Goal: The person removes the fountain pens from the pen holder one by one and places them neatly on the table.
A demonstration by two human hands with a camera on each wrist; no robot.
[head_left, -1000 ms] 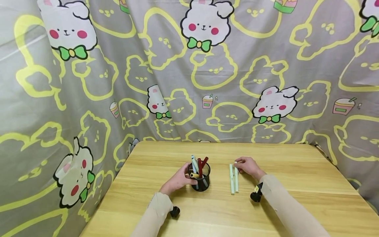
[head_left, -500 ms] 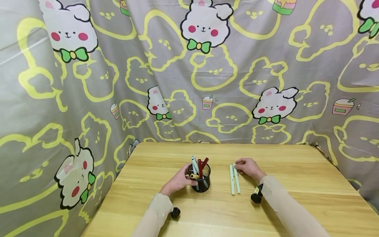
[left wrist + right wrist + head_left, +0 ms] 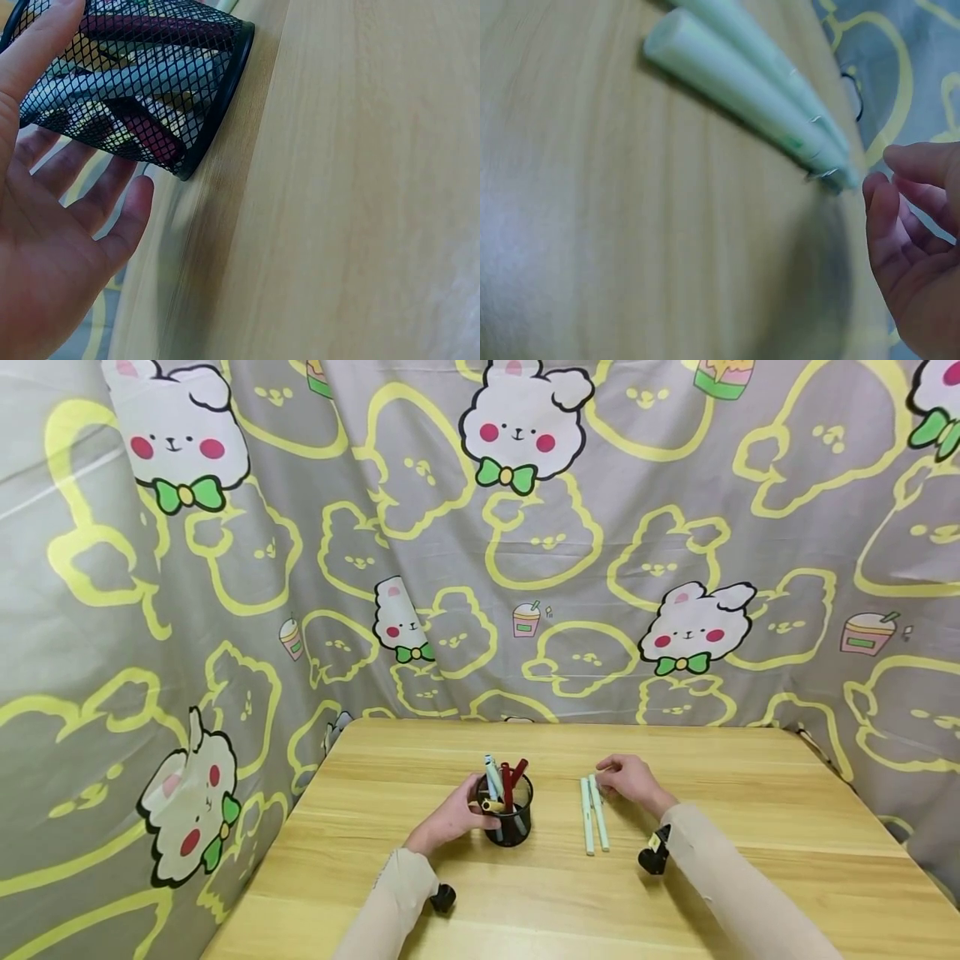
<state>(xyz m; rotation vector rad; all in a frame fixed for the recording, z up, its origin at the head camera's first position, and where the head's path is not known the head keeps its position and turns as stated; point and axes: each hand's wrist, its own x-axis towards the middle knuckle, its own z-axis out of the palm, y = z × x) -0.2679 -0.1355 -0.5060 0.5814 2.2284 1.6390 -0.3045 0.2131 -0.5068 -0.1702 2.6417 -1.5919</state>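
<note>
The pen holder (image 3: 135,82) is cut off, its pens perhaps blurred.

A black cylindrical pen holder of fine wire mesh (image 3: 506,811), matt, sits mid-frame on a pale wooden table (image 3: 750,827) with smooth, lightly sheened grain. Two mint-green plastic pens (image 3: 592,814) look smooth and satin. Behind, at top, hangs soft, creased grey printed cloth (image 3: 420,527).

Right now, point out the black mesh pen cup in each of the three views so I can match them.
Head view: black mesh pen cup stands at table centre, left hand around it.
Left wrist view: cup fills the upper left, beside the palm.
Right wrist view: not in it.
Shared landmark: the wooden table, in all three.
</note>
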